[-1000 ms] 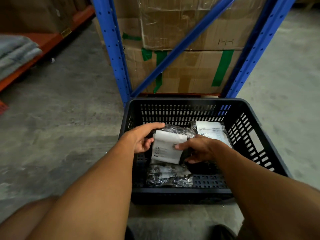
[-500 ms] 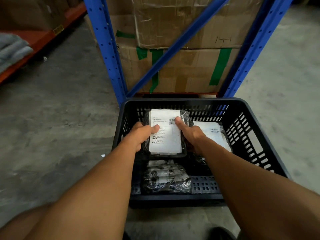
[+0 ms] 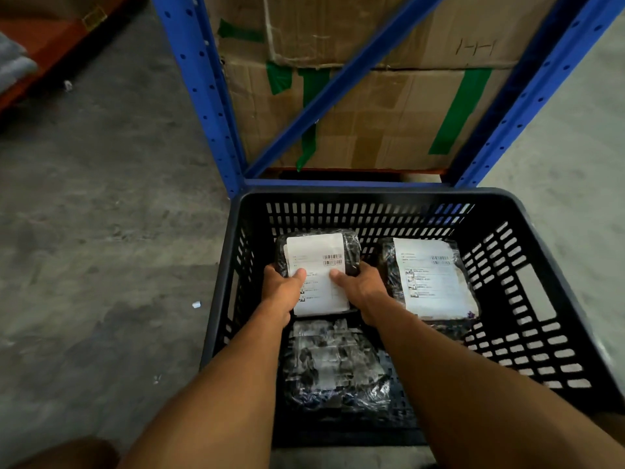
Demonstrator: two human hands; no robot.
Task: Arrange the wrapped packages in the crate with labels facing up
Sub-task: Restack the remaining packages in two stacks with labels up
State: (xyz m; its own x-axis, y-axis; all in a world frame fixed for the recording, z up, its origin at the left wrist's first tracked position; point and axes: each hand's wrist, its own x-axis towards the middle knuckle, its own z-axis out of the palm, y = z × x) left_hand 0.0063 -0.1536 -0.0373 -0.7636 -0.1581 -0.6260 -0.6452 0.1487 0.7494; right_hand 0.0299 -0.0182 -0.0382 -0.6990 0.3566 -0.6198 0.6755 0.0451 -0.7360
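Lying between both hands: labelled package.

floor: grey concrete | on it: black crate, blue rack

Single head-worn wide-angle view, looking forward and steeply down into the crate at close range, from above its near rim. Both forearms enter from the bottom edge. Beyond the crate's far wall, blue shelving fills the upper frame.
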